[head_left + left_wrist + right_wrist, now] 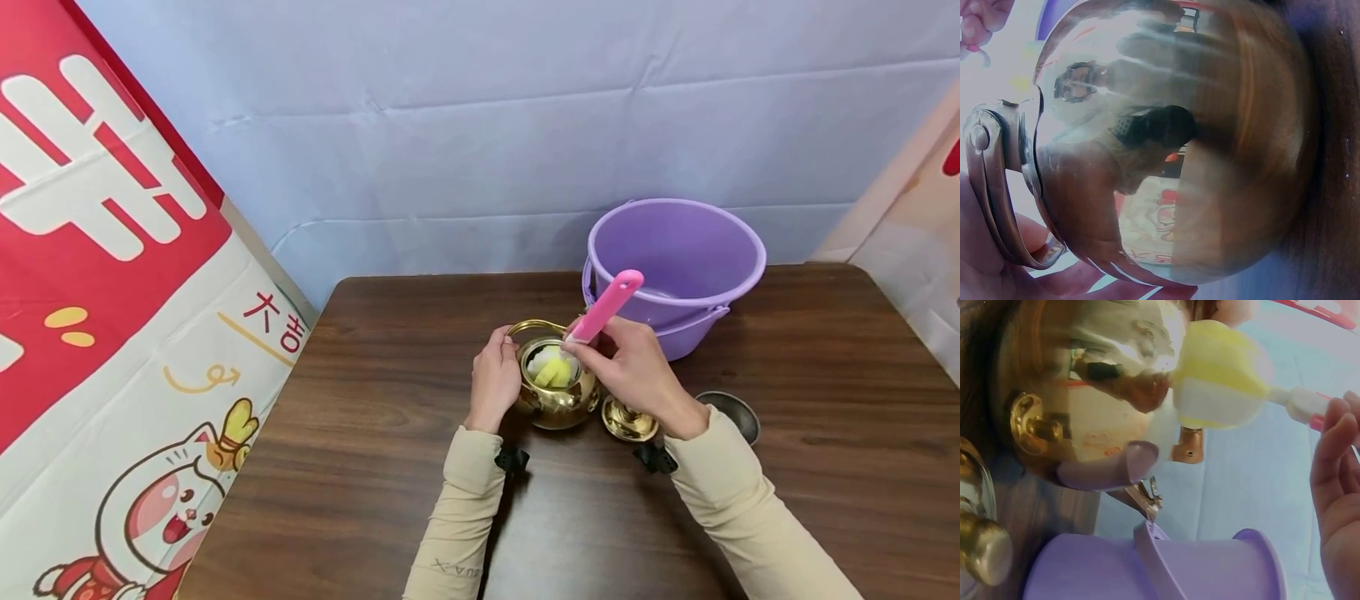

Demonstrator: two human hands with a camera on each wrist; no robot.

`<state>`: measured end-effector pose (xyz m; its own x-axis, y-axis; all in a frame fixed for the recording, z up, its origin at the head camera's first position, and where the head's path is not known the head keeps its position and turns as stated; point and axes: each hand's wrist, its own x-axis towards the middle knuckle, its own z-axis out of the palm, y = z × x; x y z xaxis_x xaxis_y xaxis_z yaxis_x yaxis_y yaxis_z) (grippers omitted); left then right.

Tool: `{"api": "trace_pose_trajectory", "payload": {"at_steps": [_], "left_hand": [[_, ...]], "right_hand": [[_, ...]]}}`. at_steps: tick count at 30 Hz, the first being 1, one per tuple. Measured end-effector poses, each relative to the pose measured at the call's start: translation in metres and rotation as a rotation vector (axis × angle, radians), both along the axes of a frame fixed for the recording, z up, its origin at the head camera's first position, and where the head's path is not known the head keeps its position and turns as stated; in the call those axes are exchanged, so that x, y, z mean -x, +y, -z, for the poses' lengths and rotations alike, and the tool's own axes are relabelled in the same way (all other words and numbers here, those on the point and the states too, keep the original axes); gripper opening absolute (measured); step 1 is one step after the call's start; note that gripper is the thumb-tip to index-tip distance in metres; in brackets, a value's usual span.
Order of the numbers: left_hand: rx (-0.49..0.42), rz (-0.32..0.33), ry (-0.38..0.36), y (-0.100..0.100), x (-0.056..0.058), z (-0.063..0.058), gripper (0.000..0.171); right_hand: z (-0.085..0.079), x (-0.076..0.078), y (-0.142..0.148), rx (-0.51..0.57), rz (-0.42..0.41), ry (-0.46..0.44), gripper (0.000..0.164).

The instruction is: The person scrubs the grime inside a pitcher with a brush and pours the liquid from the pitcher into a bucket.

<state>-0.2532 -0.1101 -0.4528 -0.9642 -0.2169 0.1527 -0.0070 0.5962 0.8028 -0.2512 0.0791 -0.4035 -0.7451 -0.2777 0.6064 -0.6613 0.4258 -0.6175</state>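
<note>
A shiny round brass kettle (pixel 558 410) stands on the table with its mouth uncovered. My left hand (pixel 495 375) holds it from the left, fingers at the hoop handle (pixel 999 187) and the pot's side. Between thumb and fingers of my right hand (pixel 636 367) is the pink handle (pixel 609 304) of a sponge bottle brush, tilted up to the right. Its yellow and white sponge head (pixel 1222 375) is at the kettle's mouth, mostly outside the pot in the right wrist view. Just right of the kettle lies a brass lid (pixel 628 421) with a knob (pixel 988 553).
A purple bucket (pixel 682 312) stands behind my right hand, its handle hanging down. Partly behind the right sleeve lies a small dark round dish (pixel 738 415). A pale blue cloth (pixel 465 150) hangs behind the wooden table (pixel 375 375); a printed banner (pixel 112 333) is at left.
</note>
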Motion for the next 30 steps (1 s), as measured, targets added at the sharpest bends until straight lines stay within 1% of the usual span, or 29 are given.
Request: {"api": "trace_pose_trajectory", "payload": {"at_steps": [2, 6, 8, 13, 18, 25, 30], "left_hand": [[0.001, 0.002, 0.002, 0.0, 0.0, 0.001, 0.037], [-0.008, 0.006, 0.003, 0.001, 0.0, 0.002, 0.037], [-0.01, 0.007, 0.011, 0.001, 0.0, 0.003, 0.037], [-0.012, 0.003, 0.021, 0.001, 0.001, 0.002, 0.036], [-0.016, 0.002, 0.003, 0.001, 0.001, 0.001, 0.037], [-0.011, -0.005, 0.003, 0.0, 0.0, 0.0, 0.037], [-0.017, 0.003, -0.005, 0.0, 0.0, 0.001, 0.037]], "right_hand": [[-0.001, -0.002, 0.002, -0.006, -0.031, 0.011, 0.014], [-0.004, -0.004, 0.005, -0.016, -0.099, 0.062, 0.017], [-0.006, -0.004, 0.007, -0.02, -0.12, 0.082, 0.018], [-0.012, -0.006, 0.01, -0.05, -0.131, 0.096, 0.019], [-0.019, -0.01, 0.012, -0.085, -0.143, 0.113, 0.018], [-0.024, -0.011, 0.016, -0.078, -0.224, 0.187, 0.022], [-0.027, -0.013, 0.021, -0.09, -0.235, 0.173, 0.024]]}}
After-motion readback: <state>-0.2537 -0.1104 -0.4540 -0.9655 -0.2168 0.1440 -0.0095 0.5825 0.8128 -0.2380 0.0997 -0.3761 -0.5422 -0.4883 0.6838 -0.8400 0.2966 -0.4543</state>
